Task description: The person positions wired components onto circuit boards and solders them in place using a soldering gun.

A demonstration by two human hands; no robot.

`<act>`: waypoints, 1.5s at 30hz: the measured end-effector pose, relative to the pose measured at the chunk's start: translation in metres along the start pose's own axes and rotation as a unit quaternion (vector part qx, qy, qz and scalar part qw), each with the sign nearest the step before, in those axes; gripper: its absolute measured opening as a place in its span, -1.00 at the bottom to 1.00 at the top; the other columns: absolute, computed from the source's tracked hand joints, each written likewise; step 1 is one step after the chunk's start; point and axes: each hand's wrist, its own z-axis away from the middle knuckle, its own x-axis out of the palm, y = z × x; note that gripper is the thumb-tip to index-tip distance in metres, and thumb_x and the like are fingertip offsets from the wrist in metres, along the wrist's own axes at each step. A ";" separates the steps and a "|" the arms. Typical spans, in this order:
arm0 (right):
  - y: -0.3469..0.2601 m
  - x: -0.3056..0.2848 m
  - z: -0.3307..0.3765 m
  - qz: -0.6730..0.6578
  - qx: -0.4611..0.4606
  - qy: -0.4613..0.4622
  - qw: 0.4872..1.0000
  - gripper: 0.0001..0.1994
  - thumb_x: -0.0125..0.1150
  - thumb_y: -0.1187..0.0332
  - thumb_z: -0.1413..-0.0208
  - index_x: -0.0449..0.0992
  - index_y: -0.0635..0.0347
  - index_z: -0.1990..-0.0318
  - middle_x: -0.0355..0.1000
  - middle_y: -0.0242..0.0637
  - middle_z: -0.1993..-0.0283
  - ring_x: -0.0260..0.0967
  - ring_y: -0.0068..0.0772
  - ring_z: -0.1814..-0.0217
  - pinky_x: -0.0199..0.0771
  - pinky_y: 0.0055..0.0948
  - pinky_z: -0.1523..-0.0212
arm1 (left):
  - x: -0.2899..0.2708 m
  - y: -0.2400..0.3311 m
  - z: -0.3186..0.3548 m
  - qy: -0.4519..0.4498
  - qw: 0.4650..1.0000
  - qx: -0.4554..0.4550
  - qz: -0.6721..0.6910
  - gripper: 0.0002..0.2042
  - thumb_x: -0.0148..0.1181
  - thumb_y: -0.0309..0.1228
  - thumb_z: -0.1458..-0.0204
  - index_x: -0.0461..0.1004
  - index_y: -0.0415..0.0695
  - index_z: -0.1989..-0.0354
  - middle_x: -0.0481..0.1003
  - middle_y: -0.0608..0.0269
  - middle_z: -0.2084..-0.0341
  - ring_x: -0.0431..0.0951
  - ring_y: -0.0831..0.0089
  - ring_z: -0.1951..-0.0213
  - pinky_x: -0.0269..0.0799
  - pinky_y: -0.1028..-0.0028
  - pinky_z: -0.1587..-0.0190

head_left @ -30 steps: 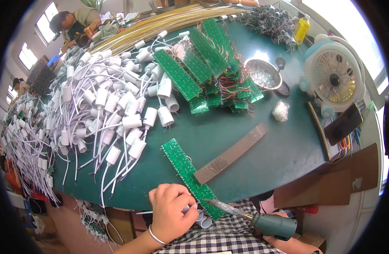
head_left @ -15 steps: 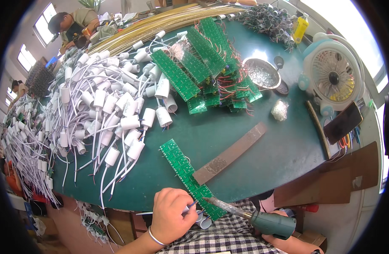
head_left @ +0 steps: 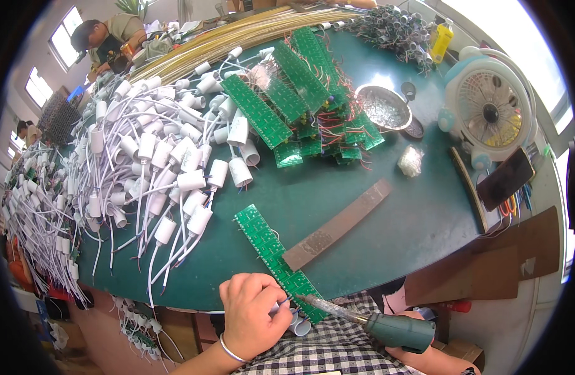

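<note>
A long strip of green circuit boards [head_left: 268, 245] lies slantwise at the table's near edge, partly under a flat brown bar [head_left: 337, 225]. My left hand [head_left: 253, 312] is closed in a pinch round a white cylindrical lamp holder [head_left: 275, 307], mostly hidden by the fingers. A short blue wire [head_left: 287, 299] pokes from it at the board. Beside the hand, another white holder [head_left: 302, 326] shows under the strip's near end. My right hand [head_left: 401, 354] is wrapped round the green handle of a soldering iron [head_left: 397, 331]. The iron's tip is at the board, close to the blue wire.
A big heap of white lamp holders with cables [head_left: 146, 150] covers the left side. Stacked green boards with red wires [head_left: 306, 94] stand at the back, near a metal bowl [head_left: 384, 107]. A fan [head_left: 489, 112] and a phone [head_left: 505, 180] are at right. A person [head_left: 109, 44] sits far left.
The soldering iron has shifted slightly left, its tip closer to the blue wire. My left hand keeps its pinch, raised a little. The board strip and bar appear slightly farther left.
</note>
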 end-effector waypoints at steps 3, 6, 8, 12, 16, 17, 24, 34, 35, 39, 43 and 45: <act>-0.004 -0.001 -0.003 -0.027 0.027 -0.012 0.999 -0.69 0.39 0.45 0.25 0.58 0.17 0.24 0.49 -0.26 0.14 0.32 -0.15 0.05 0.27 -0.21 0.00 | 0.000 0.000 0.000 -0.005 1.000 0.000 -0.002 -0.90 0.24 -0.44 0.29 0.45 -0.02 0.56 0.40 0.41 0.36 0.34 0.29 0.21 0.09 0.25 0.12; -0.003 -0.001 -0.003 -0.046 0.024 -0.017 0.999 -0.68 0.39 0.43 0.25 0.59 0.16 0.22 0.49 -0.26 0.14 0.32 -0.16 0.03 0.27 -0.21 0.01 | 0.001 -0.001 0.000 -0.008 1.000 -0.001 -0.004 -0.90 0.24 -0.44 0.29 0.44 -0.02 0.56 0.40 0.41 0.36 0.35 0.29 0.21 0.08 0.25 0.12; -0.001 0.000 -0.003 -0.025 0.009 -0.019 0.999 -0.68 0.40 0.42 0.25 0.59 0.16 0.22 0.49 -0.27 0.15 0.33 -0.16 0.05 0.28 -0.21 0.01 | 0.002 0.000 0.000 -0.009 1.000 -0.001 -0.011 -0.89 0.24 -0.44 0.30 0.44 -0.02 0.56 0.40 0.40 0.36 0.34 0.29 0.21 0.08 0.24 0.12; 0.000 -0.001 -0.006 0.010 -0.006 -0.057 0.998 -0.68 0.39 0.40 0.24 0.59 0.14 0.22 0.50 -0.28 0.18 0.37 -0.18 0.11 0.26 -0.22 0.02 | 0.003 -0.001 0.000 -0.007 1.000 0.001 -0.017 -0.88 0.24 -0.44 0.32 0.43 -0.02 0.56 0.40 0.40 0.36 0.34 0.29 0.21 0.08 0.24 0.12; -0.004 -0.001 -0.012 0.061 -0.049 -0.064 0.995 -0.70 0.39 0.41 0.25 0.60 0.13 0.24 0.52 -0.30 0.27 0.41 -0.19 0.28 0.34 -0.25 0.14 | 0.003 0.000 -0.001 -0.009 1.000 0.006 -0.021 -0.87 0.24 -0.44 0.35 0.42 -0.02 0.56 0.39 0.39 0.36 0.35 0.29 0.21 0.08 0.24 0.13; -0.005 0.000 -0.014 0.017 -0.061 -0.030 0.998 -0.74 0.37 0.39 0.22 0.59 0.12 0.28 0.52 -0.29 0.33 0.41 -0.20 0.37 0.36 -0.28 0.24 | 0.003 0.001 -0.002 -0.010 1.000 0.008 -0.021 -0.86 0.24 -0.44 0.35 0.41 -0.03 0.56 0.39 0.38 0.36 0.35 0.28 0.21 0.09 0.24 0.13; -0.014 -0.007 -0.023 -0.169 0.100 -0.068 0.978 -0.61 0.20 0.05 -0.11 0.51 0.28 0.27 0.49 -0.24 0.50 0.47 -0.39 0.48 0.44 -0.46 0.40 | 0.005 -0.001 0.000 -0.007 1.000 0.006 -0.021 -0.85 0.24 -0.45 0.36 0.41 -0.04 0.55 0.38 0.37 0.36 0.35 0.28 0.22 0.09 0.24 0.13; -0.002 -0.002 -0.009 -0.307 0.138 -0.051 0.940 -0.52 0.25 0.05 -0.09 0.44 0.36 0.08 0.50 -0.24 0.42 0.47 -0.44 0.39 0.48 -0.46 0.31 | 0.003 0.001 -0.002 -0.006 1.000 0.010 -0.016 -0.87 0.21 -0.47 0.35 0.40 -0.07 0.57 0.39 0.29 0.38 0.34 0.23 0.23 0.10 0.24 0.13; -0.003 -0.004 -0.010 -0.302 0.154 -0.072 0.938 -0.52 0.25 0.06 -0.10 0.43 0.36 0.06 0.51 -0.23 0.41 0.48 -0.43 0.37 0.48 -0.45 0.30 | 0.002 0.001 -0.002 -0.006 1.000 0.010 -0.013 -0.88 0.20 -0.46 0.34 0.40 -0.08 0.57 0.39 0.29 0.38 0.34 0.23 0.23 0.10 0.24 0.12; -0.009 -0.003 -0.012 -0.271 0.090 -0.088 0.954 -0.59 0.23 0.14 -0.11 0.45 0.36 0.09 0.51 -0.22 0.39 0.48 -0.43 0.35 0.47 -0.44 0.24 | 0.005 -0.002 0.000 0.004 1.000 0.019 -0.021 -0.89 0.22 -0.43 0.30 0.43 -0.03 0.54 0.38 0.36 0.37 0.36 0.28 0.22 0.10 0.24 0.12; -0.009 -0.001 -0.009 -0.235 0.098 -0.014 0.967 -0.73 0.27 0.33 -0.04 0.51 0.28 0.14 0.52 -0.23 0.28 0.47 -0.33 0.32 0.41 -0.35 0.12 | 0.004 0.000 0.000 -0.001 0.999 0.020 -0.030 -0.90 0.22 -0.44 0.30 0.43 -0.04 0.56 0.38 0.36 0.38 0.36 0.28 0.23 0.11 0.24 0.13; -0.003 -0.002 -0.008 -0.165 0.048 -0.074 0.982 -0.74 0.29 0.38 0.01 0.54 0.25 0.15 0.52 -0.24 0.22 0.47 -0.28 0.27 0.38 -0.31 0.07 | 0.004 0.001 -0.001 -0.005 0.999 0.019 -0.031 -0.90 0.22 -0.44 0.30 0.43 -0.04 0.57 0.37 0.36 0.38 0.36 0.28 0.24 0.11 0.24 0.14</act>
